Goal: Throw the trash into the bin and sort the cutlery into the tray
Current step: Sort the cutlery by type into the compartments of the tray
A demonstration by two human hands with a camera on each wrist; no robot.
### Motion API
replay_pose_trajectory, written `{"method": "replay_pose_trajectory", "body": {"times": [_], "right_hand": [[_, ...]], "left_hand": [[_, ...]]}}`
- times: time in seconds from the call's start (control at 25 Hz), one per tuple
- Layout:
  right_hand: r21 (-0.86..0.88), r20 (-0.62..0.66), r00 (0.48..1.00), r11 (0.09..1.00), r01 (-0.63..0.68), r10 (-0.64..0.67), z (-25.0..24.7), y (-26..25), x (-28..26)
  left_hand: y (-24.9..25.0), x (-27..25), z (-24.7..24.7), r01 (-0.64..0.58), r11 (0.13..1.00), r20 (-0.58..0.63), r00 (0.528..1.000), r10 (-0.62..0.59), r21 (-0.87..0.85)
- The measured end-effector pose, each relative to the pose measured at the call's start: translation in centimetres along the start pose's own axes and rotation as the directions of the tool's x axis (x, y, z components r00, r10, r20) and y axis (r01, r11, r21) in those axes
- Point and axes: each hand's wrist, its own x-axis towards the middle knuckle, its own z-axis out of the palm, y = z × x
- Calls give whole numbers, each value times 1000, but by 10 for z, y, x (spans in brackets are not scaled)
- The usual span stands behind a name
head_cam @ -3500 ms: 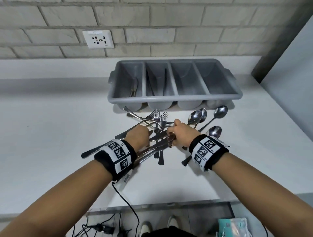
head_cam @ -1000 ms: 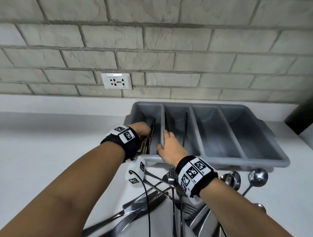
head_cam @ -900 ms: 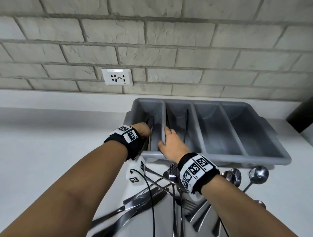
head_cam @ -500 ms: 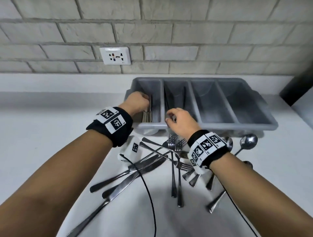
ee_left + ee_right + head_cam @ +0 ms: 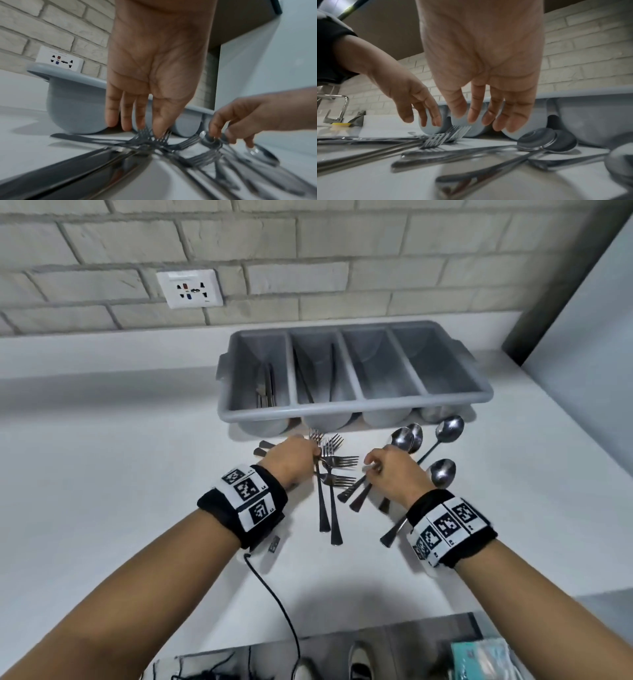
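The grey four-compartment tray (image 5: 352,405) stands at the back of the white counter, with knives (image 5: 265,392) in its leftmost compartment. Several forks (image 5: 329,474) lie crossed in front of it, and spoons (image 5: 411,436) lie to their right. My left hand (image 5: 313,455) hangs over the fork heads with straight fingers; its thumb tip touches the tines (image 5: 154,135). My right hand (image 5: 371,469) hovers over the spoon handles (image 5: 471,150), fingers relaxed and holding nothing. More knives (image 5: 85,162) lie under my left wrist, mostly hidden in the head view.
A wall socket (image 5: 189,289) sits on the brick wall behind the tray. A black cable (image 5: 274,594) runs from my left wrist over the counter's front edge. A grey wall panel (image 5: 582,337) closes the right side. A tap (image 5: 337,100) and yellow sponge (image 5: 340,124) are far left.
Both hands have come back from the tray's left compartments to the pile on the counter. The knives the left hand carried now lie in the leftmost compartment.
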Motion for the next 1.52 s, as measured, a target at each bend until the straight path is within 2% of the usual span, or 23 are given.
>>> {"method": "replay_pose_trajectory", "body": {"times": [0.12, 0.2, 0.32, 0.36, 0.48, 0.56, 0.68, 0.8, 0.88, 1.0, 1.12, 1.24, 1.36, 1.52], "right_hand": [[-40, 55, 997, 998, 56, -54, 8, -16, -4], [-52, 157, 986, 997, 56, -47, 13, -30, 2], [259, 256, 965, 959, -117, 48, 21, -43, 8], [306, 255, 963, 938, -164, 85, 23, -46, 11], [287, 259, 952, 928, -239, 165, 24, -48, 19], [272, 235, 961, 939, -209, 145, 24, -47, 25], [192, 80, 991, 974, -119, 105, 22, -38, 34], [343, 111, 981, 921, -185, 156, 16, -27, 40], [337, 149, 976, 920, -202, 159, 10, -24, 43], [197, 150, 985, 973, -117, 88, 4, -26, 48], [308, 133, 990, 947, -93, 53, 5, -33, 54], [315, 227, 974, 944, -98, 25, 15, -42, 59], [296, 282, 959, 947, -125, 38, 24, -51, 59], [276, 151, 984, 952, -131, 91, 32, -59, 58]], "left_hand": [[-11, 5, 14, 19, 995, 23, 999, -22, 100], [-17, 9, 16, 32, 992, 30, 999, -36, 126], [-18, 11, 15, 37, 979, -12, 999, -36, 200], [-18, 12, 15, 34, 977, -26, 999, -29, 209], [-17, 12, 17, 26, 973, -34, 999, -19, 228], [-16, 9, 19, 1, 970, -29, 1000, 6, 241], [-20, -1, 15, -60, 972, -76, 994, 79, 227], [-25, -12, 5, -69, 987, -100, 991, 85, 145], [-29, -18, 2, -34, 994, -101, 994, 45, 109], [-33, -26, 8, 94, 995, -140, 986, -89, 27], [-37, -33, 20, 199, 976, -130, 969, -210, -90], [-40, -30, 26, 193, 970, -126, 969, -212, -150], [-42, -24, 24, 156, 978, -147, 973, -175, -135], [-43, -16, 12, 116, 993, -190, 976, -107, 36]]}}
